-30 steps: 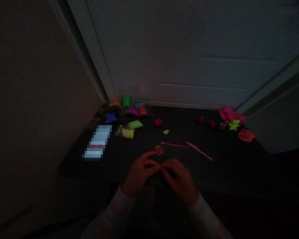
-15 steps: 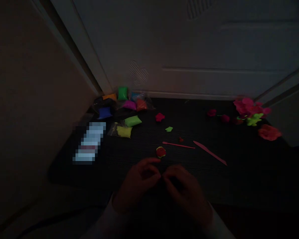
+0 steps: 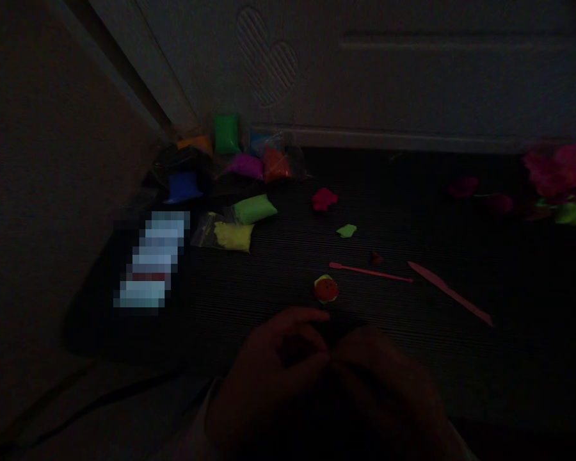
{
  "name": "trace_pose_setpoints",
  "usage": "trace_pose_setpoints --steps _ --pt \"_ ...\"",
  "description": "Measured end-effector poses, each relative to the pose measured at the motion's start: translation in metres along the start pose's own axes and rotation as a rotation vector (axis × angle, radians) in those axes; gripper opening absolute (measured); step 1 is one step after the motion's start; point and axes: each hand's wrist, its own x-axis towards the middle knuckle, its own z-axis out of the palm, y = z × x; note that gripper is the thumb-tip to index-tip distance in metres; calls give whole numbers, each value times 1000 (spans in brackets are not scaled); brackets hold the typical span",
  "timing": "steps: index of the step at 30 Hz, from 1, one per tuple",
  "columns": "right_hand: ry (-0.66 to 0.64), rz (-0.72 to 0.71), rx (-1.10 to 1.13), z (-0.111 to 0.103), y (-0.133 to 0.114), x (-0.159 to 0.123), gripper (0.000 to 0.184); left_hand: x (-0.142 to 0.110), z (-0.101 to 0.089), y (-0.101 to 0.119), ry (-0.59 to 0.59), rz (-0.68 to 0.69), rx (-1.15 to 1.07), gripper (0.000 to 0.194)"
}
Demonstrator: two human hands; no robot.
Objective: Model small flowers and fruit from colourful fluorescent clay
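- Dim light covers the dark table [image 3: 288, 269] before you, with a pale panel behind it bearing a striped heart relief [image 3: 267, 57].
- At your far left lies a bright, blurred rectangle [image 3: 153, 256], its long axis slanting from near left to far right.
- Beside it sit your colored packets: blue [image 3: 185, 186], orange [image 3: 196, 143], green [image 3: 226, 133], yellow [image 3: 235, 237], purple [image 3: 248, 166], light green [image 3: 255, 209] and orange-red [image 3: 276, 164].
- Your left hand [image 3: 271, 365] is at the near edge, index finger extended rightward, the thumb and another finger drawn narrow; it is too dark to tell what they hold.
- Just beyond that index fingertip, your red disc [image 3: 326, 289] lies flat, dark-dotted face up, a yellow-green edging around it; being roughly round, it shows you no clear long axis.
- Farther off, a red lump [image 3: 324, 199] lies left of a green leaf-shaped piece [image 3: 347, 231], whose long axis runs roughly sideways.
- Right of the disc, your thin pink stick [image 3: 372, 272] points its broader end left, sloping slightly nearer you rightward; a small red bit [image 3: 376, 257] lies just beyond it.
- Your right hand [image 3: 388, 378] faces the left, fingertips bunched narrow near the other hand's; again you cannot tell what is between them.
- Farther right, your pink knife [image 3: 451, 292] slants from far left to near right.
- Pink flowers [image 3: 559, 169] fill the far right corner.
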Motion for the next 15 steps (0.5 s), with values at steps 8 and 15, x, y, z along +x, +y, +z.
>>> trace_pose_setpoints --steps 8,15 --pt "93 181 141 -9 -4 -4 10 -3 -2 -2 209 134 137 24" --pt "108 227 135 -3 -1 -4 11 9 -41 0 626 467 714 27"
